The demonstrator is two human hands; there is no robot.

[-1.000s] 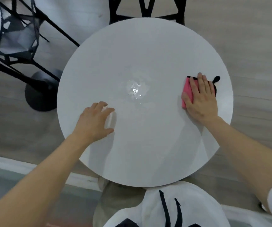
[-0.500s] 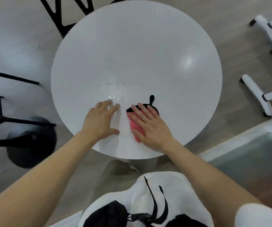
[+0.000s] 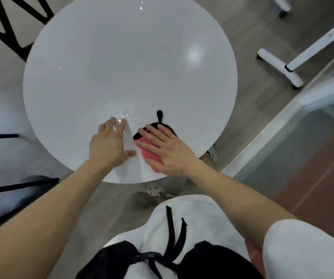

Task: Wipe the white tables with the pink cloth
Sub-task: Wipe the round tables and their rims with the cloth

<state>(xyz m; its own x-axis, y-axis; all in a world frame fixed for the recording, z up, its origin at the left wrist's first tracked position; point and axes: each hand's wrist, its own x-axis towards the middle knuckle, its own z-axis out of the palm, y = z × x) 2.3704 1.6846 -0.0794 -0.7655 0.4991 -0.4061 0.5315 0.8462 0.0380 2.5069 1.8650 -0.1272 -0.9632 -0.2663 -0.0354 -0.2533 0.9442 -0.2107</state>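
Round white glossy table (image 3: 122, 57): near edge carries pink cloth with black trim (image 3: 149, 153), pressed flat under right hand (image 3: 167, 153), fingers straight and spread. Left hand (image 3: 108, 144) just beside cloth, fingers extended, touching table.

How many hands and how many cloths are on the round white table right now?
Bare hands: 2, the left hand and right hand, both resting on the round white table.
Pink cloth with black trim: 1, under the right hand.
Total: 3.
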